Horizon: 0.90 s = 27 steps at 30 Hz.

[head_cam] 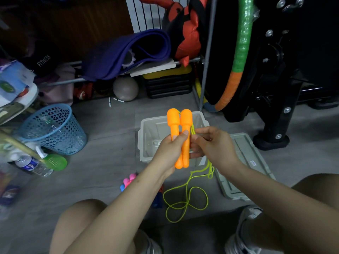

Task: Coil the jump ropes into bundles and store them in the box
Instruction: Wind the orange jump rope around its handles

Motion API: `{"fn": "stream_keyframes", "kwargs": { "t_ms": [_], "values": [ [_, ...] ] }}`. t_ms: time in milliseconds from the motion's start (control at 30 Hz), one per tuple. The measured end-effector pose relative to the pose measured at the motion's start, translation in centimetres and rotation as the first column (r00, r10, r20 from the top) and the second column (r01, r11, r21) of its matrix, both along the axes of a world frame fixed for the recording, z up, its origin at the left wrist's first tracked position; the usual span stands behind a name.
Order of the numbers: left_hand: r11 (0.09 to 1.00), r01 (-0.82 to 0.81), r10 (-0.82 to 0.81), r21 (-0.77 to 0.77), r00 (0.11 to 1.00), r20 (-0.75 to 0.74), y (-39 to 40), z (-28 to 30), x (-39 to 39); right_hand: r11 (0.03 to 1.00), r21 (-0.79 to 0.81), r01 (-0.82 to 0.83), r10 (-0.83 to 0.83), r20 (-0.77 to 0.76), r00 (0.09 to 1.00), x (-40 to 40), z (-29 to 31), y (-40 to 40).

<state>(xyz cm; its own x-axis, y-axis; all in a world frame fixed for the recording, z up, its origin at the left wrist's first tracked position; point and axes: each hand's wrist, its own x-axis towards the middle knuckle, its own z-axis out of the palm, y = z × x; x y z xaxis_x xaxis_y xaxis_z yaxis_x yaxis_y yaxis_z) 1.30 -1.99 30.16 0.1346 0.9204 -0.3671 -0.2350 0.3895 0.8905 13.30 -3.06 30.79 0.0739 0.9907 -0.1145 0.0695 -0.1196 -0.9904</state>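
My left hand [169,153] grips two orange jump-rope handles [179,129] side by side, upright, over the open grey box [146,136] on the floor. My right hand [214,145] pinches the yellow-green rope [185,200] just beside the handles. The rope hangs down from my hands and lies in loose loops on the floor between my knees. Pink handles [128,181] of another rope lie on the floor under my left forearm, partly hidden.
The box's grey lid [244,167] lies to its right. A blue mesh bin [53,129] stands at left, with a green-capped bottle [55,161] and a water bottle [32,165] near it. A black machine base [271,140] and a rack with mats stand behind.
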Motion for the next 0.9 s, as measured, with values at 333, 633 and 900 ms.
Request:
{"fn": "stream_keyframes", "kwargs": {
  "t_ms": [333,633,900],
  "values": [
    [0.998,-0.02,0.026,-0.064,0.995,0.1,0.2,-0.2,-0.6,0.994,0.106,-0.008,0.014,-0.059,0.998,-0.9,-0.7,-0.6],
    [0.982,0.057,0.01,-0.178,0.936,0.352,0.0,-0.1,-0.8,0.967,0.186,-0.173,0.099,0.352,0.931,-1.5,-1.4,-0.9],
    [0.988,-0.108,0.147,-0.111,0.885,0.442,1.0,0.7,-1.8,0.994,0.022,-0.106,0.103,0.104,0.989,-0.9,-0.2,-1.0]
  ]
}}
